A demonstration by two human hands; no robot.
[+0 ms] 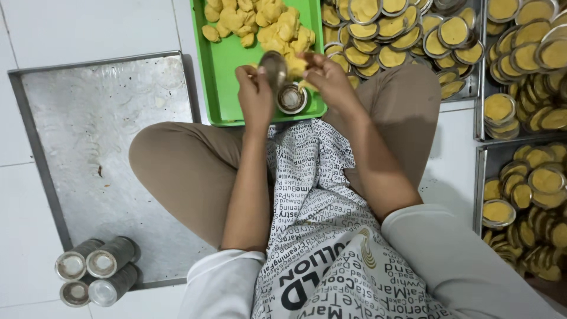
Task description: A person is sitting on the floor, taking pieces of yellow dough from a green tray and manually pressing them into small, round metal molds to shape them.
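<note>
Head view, looking straight down at a person seated cross-legged on a white tiled floor (88, 23), a printed apron across the lap.

Left hand (255, 94): fingers closed around a small round metal tin mould (273, 66), tilted on edge so its open face turns toward the other hand.

Right hand (328, 80): fingers pinched on a lump of yellow dough (297, 64), held against the tilted mould. Both hands hover over the near end of a green tray (227, 88), so crumbs would fall onto it rather than the floor.

A second empty mould (292, 98) sits on the tray just below the hands, within easy reach.

Pile of dough pieces (260, 20) at the tray's far end, close ahead of the hands.

Right side: metal trays heaped with filled moulds (407, 32), more stacked at the far right (531, 177), all on the right hand's side.

Left side: a large bare baking sheet (100, 147) lies flat beside the knee. Stacks of empty moulds (94, 272) lie on their sides at its near corner.
</note>
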